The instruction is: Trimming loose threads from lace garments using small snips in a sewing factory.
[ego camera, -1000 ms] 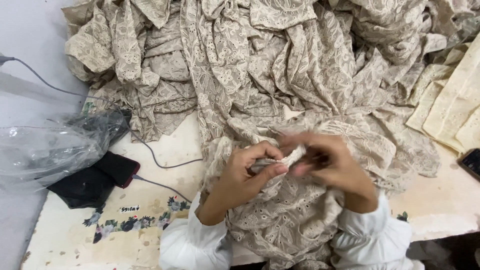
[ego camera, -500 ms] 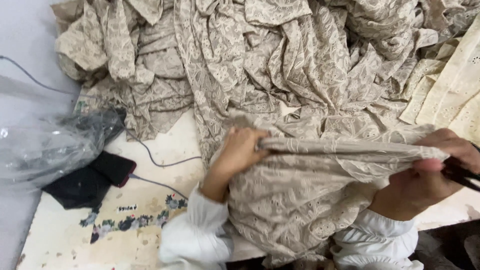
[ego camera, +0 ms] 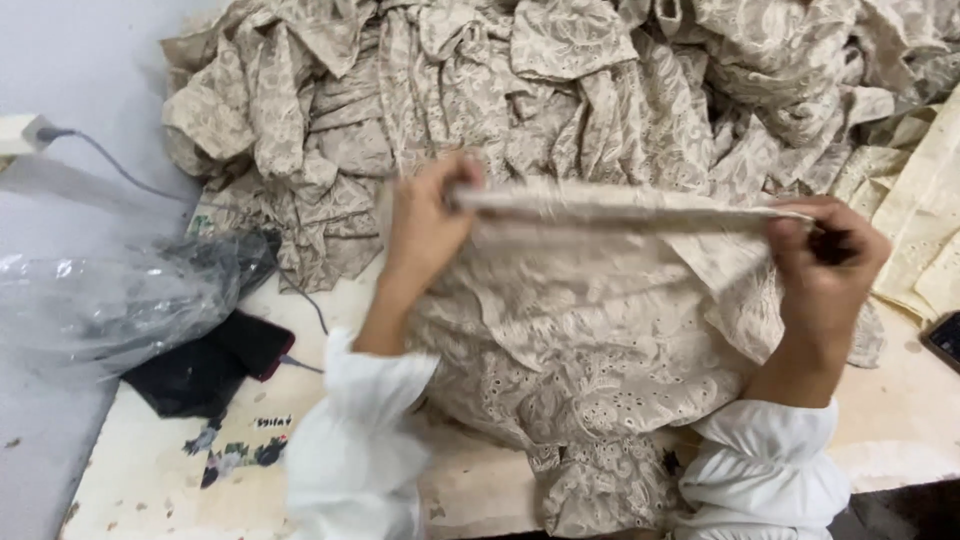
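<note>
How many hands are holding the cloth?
2. The left hand grips one end of the beige cloth's stretched edge. The right hand grips the other end, with something dark in it too.

The scene is evenly and softly lit; shadows are faint, the hands are slightly motion-blurred, and mild glare is seen on the plastic bag.

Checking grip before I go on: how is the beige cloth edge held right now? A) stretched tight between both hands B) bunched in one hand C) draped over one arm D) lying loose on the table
A: the left hand and right hand each pinch an end of the cloth edge, pulled straight between them.
</note>
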